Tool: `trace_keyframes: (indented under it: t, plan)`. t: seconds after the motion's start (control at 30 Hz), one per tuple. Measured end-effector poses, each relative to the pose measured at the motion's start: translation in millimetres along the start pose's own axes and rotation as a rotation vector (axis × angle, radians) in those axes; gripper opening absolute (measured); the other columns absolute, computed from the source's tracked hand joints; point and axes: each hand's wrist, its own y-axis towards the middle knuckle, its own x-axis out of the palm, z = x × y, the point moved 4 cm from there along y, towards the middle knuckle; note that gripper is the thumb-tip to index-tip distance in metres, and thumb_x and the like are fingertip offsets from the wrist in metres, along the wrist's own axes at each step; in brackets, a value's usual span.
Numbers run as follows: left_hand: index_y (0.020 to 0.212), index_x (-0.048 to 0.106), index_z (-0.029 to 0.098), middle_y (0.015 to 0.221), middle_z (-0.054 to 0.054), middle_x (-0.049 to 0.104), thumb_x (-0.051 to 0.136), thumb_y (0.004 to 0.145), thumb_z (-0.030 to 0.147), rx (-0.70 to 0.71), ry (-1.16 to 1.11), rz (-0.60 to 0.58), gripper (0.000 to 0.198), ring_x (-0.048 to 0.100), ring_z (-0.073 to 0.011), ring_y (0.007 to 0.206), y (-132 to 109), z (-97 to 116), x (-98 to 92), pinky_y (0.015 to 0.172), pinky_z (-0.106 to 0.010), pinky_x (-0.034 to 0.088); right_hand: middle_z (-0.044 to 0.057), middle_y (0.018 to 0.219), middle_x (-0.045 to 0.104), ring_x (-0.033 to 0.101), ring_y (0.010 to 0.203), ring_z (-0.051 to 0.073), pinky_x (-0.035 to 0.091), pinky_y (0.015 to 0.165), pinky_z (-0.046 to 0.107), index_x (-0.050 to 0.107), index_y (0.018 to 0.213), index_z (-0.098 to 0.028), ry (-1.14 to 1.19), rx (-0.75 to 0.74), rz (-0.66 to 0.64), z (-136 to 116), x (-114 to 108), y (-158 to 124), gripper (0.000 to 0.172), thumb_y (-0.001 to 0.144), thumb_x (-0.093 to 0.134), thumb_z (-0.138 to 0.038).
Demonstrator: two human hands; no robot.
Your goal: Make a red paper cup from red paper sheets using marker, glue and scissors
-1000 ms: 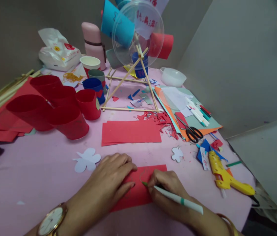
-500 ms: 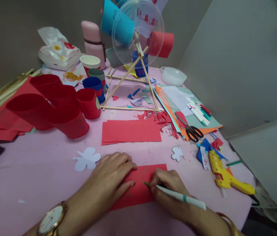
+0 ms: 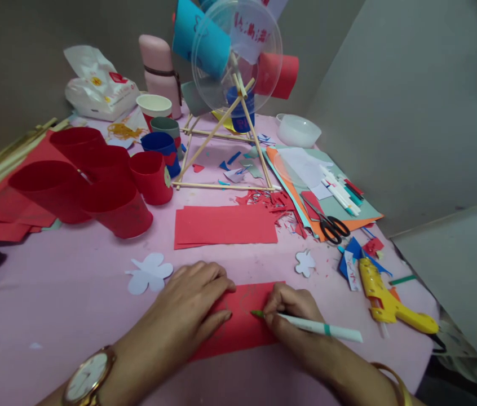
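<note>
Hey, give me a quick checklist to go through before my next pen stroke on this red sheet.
1. Left hand flat on the red sheet, pinning it: ok.
2. Right hand grips the pen, its tip touching the sheet: ok.
3. Sheet lying flat on the pink table: ok.
4. Line drawn near the tip readable: cannot tell, too faint.
5. Scissors and glue gun apart from both hands: ok.
</note>
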Motion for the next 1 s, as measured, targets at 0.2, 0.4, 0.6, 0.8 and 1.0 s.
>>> trace_keyframes:
  t: [0.2,0.4,0.6,0.8,1.0]
  plan:
    - [0.102,0.059,0.023,0.103,-0.004,0.058,0.058,0.084,0.021,-0.015,-0.004,0.002,0.017,0.053,-0.0239,0.095,0.8,0.1,-0.5,0.081,-0.038,0.037,-0.008,0.048,0.042,0.034,0.04,0.008,0.026,0.039,0.019,0.046,0.061,-0.022,-0.154,-0.151,-0.033,-4.8,3.5,1.2,0.013,0.065,0.044,-0.01]
    - [0.103,0.059,0.022,0.103,-0.004,0.057,0.058,0.085,0.022,-0.022,-0.007,-0.015,0.018,0.052,-0.0246,0.095,0.7,-1.5,1.9,0.081,-0.039,0.037,-0.007,0.049,0.043,0.039,0.042,0.008,0.029,0.042,0.019,0.046,0.062,-0.022,-0.227,-0.207,-0.051,-8.2,4.0,0.6,0.013,0.065,0.043,-0.009]
    - [0.103,0.058,0.023,0.105,-0.004,0.057,0.057,0.086,0.022,-0.018,0.006,-0.01,0.017,0.052,-0.0243,0.096,0.6,-1.3,1.0,0.082,-0.039,0.037,-0.008,0.052,0.044,0.039,0.043,0.008,0.029,0.044,0.018,0.046,0.065,-0.022,-0.213,-0.231,-0.084,-3.7,4.6,-0.2,0.016,0.064,0.043,-0.006]
    - [0.102,0.059,0.024,0.104,-0.004,0.058,0.057,0.086,0.023,-0.018,0.006,0.002,0.017,0.052,-0.0241,0.095,0.6,-0.1,-0.1,0.081,-0.038,0.037,-0.008,0.052,0.043,0.037,0.043,0.008,0.029,0.043,0.019,0.046,0.065,-0.022,-0.225,-0.257,-0.11,-7.3,4.8,-0.9,0.015,0.066,0.044,-0.007]
    - [0.102,0.059,0.023,0.104,-0.004,0.058,0.057,0.086,0.023,-0.013,0.007,-0.007,0.017,0.052,-0.0244,0.095,-1.5,0.5,-0.4,0.081,-0.039,0.037,-0.008,0.053,0.044,0.037,0.044,0.008,0.03,0.044,0.018,0.045,0.065,-0.022,-0.22,-0.292,-0.124,-8.7,6.6,-1.9,0.015,0.067,0.044,-0.008]
